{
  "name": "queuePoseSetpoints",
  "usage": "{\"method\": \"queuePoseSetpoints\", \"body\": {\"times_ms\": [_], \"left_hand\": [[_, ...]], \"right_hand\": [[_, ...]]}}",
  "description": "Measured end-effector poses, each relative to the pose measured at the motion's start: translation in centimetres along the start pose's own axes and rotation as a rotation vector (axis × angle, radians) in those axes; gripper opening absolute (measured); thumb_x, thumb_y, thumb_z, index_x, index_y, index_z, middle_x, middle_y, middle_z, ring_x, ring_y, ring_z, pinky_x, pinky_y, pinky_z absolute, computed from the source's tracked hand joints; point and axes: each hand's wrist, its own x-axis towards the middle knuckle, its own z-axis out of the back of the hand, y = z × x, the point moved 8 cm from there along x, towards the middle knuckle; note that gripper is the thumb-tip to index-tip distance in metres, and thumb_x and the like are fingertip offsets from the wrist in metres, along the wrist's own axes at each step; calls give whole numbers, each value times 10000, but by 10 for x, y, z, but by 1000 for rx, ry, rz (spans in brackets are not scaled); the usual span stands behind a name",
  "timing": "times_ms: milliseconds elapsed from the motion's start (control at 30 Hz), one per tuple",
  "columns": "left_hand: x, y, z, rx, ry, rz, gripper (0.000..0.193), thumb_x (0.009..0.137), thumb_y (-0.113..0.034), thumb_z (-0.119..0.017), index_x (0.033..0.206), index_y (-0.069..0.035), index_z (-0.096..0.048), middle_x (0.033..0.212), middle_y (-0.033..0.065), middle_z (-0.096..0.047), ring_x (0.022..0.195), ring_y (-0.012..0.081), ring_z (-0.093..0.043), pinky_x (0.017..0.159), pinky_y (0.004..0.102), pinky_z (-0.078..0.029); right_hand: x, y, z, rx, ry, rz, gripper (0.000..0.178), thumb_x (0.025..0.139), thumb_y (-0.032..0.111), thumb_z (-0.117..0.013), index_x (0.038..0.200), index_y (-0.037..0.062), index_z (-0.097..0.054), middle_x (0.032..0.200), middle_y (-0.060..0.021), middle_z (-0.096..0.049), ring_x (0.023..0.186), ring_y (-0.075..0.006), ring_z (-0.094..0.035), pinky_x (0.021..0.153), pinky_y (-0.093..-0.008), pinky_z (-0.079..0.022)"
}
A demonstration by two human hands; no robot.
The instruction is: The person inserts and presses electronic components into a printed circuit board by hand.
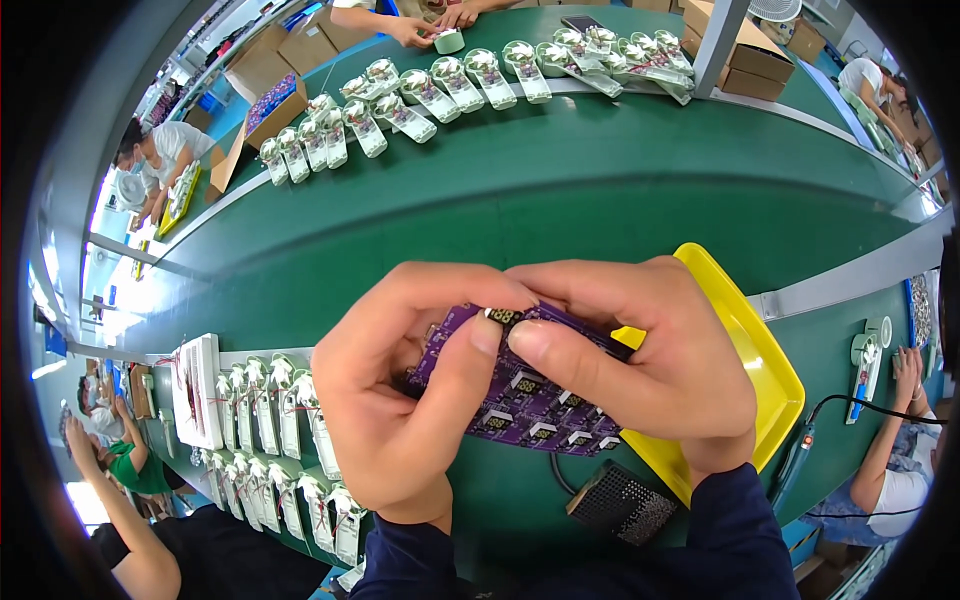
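A purple circuit board panel (pixel 525 412) is held up in front of me, above the green work surface. Several small digit displays sit on its face in rows. My left hand (pixel 400 390) grips the panel's left side, its thumb beside one display (pixel 503 316) near the upper edge. From the other side my right hand (pixel 650 350) grips it too, thumb tip against the same display's right end. Fingers of both hands wrap behind the panel, so what they do there is hidden. Partly behind my right hand lies a yellow tray (pixel 778 390).
A black perforated box (pixel 622 502) and a corded pen-shaped tool (pixel 796 462) lie nearby. White device housings (pixel 262 415) with wires stand at left beside a white tray (pixel 198 390). More housings (pixel 430 97) line the far side of the green belt (pixel 480 220). Co-workers sit around.
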Motion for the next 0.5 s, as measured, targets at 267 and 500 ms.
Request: {"method": "queuePoseSetpoints", "body": {"times_ms": [267, 500], "left_hand": [[-3, -2, -1, 91, -6, 60, 176, 901, 27, -580, 1054, 107, -617, 997, 177, -691, 905, 169, -660, 831, 247, -492], [2, -6, -4, 261, 48, -15, 190, 912, 26, -570, 1076, 110, -618, 998, 177, -699, 903, 163, -664, 823, 243, -493]], "right_hand": [[-1, 0, 1, 10, 0, -26, 281, 927, 88, -688, 1153, -79, -686, 850, -115, -733, 730, -107, -656, 649, -249, -498], [3, -3, 3, 84, 32, -146, 289, 945, 108, -652, 1160, -83, -682, 912, -126, -750, 801, -120, -676, 724, -271, -526]]}}
